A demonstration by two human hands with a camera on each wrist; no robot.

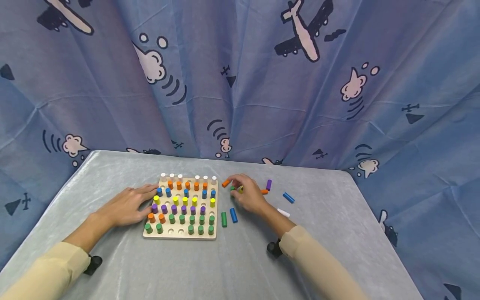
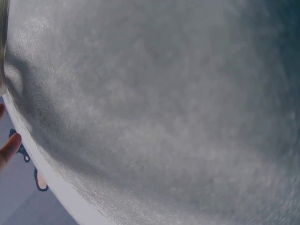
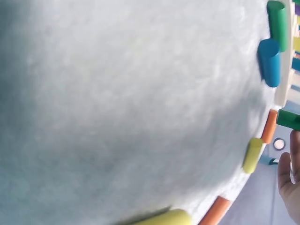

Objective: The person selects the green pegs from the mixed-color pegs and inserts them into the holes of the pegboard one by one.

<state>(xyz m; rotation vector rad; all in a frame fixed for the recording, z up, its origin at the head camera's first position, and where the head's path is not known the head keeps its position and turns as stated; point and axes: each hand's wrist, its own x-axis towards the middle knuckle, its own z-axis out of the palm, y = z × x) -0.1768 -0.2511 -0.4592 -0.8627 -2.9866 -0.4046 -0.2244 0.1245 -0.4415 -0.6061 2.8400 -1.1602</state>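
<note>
A pale wooden pegboard (image 1: 170,236) lies on the table, with rows of white, orange, blue, yellow, purple and green pegs standing in it. Some holes show bare, among them two in the nearest row. My left hand (image 1: 127,205) touches the board's left edge with its fingers spread. Right of the board, my right hand (image 1: 247,195) pinches a green peg (image 3: 288,119) off the table. Below that hand, a loose green peg (image 1: 224,219) and a blue peg (image 1: 233,215) lie side by side. An orange peg (image 1: 226,183) lies near its fingertips.
Farther right on the grey-covered table (image 1: 337,233) lie a purple peg (image 1: 268,185), another blue peg (image 1: 288,197) and a white peg (image 1: 283,213). Yellow pegs (image 3: 253,155) lie near the right hand. A blue patterned curtain (image 1: 255,104) hangs behind the table.
</note>
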